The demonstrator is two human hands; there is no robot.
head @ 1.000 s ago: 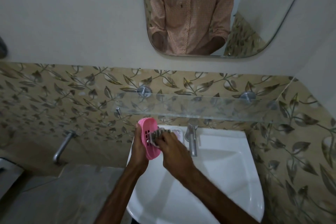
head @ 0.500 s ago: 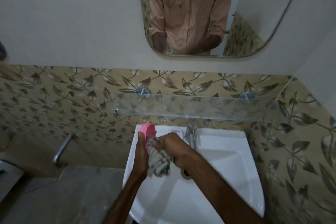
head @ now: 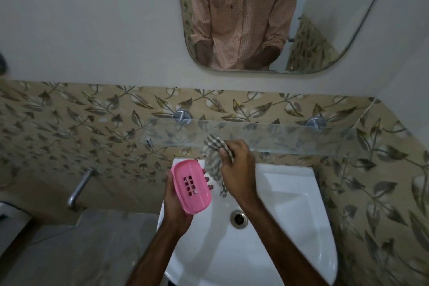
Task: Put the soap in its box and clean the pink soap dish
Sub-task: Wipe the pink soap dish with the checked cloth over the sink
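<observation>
One hard wipe could knock the pink soap dish (head: 191, 186), cupped from beneath by the left hand (head: 176, 202), into the sink (head: 290, 216) below, with the right hand (head: 236, 169) clutching a checked cloth (head: 212, 160) just beside it.

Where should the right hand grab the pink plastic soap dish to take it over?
By its far short rim, coming from the right: the pink plastic soap dish lies face-up, its near end and underside cupped by the left hand, so that raised rim is free.
</observation>
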